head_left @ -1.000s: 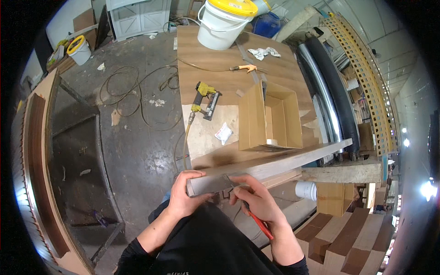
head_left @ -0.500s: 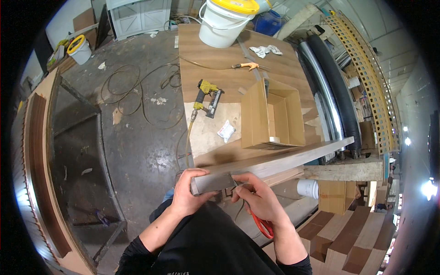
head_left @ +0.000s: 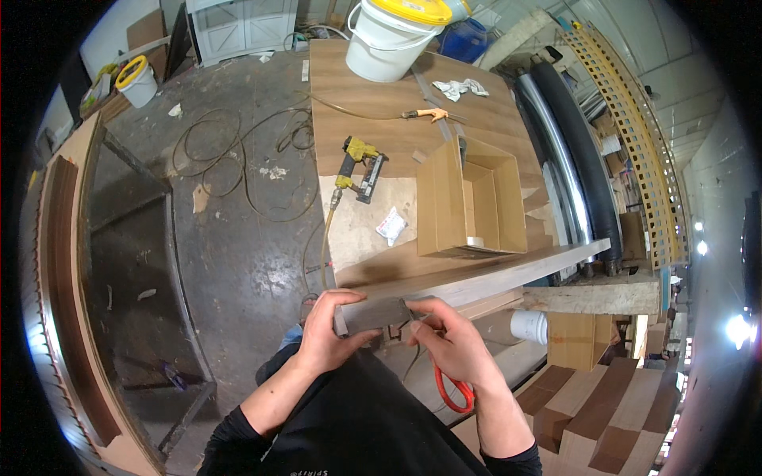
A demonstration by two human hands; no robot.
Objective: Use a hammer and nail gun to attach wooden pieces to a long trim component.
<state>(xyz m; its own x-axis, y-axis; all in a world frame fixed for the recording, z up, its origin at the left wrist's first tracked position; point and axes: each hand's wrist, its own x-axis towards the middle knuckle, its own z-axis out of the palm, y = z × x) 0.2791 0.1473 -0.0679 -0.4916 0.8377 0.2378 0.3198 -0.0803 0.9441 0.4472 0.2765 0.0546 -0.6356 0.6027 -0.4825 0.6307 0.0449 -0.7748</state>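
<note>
The person's left hand (head_left: 324, 337) is clamped on the near end of a long grey board (head_left: 508, 274), apparently steadying it by the worktop's (head_left: 341, 131) near edge; the right hand's (head_left: 451, 343) grip clasps a red-handled tool (head_left: 458, 407), seemingly for close control.

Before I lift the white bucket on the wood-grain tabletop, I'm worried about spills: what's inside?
A yellow lid covers the white bucket, hiding whatever is inside; only the lid and the bucket's outside show.
</note>
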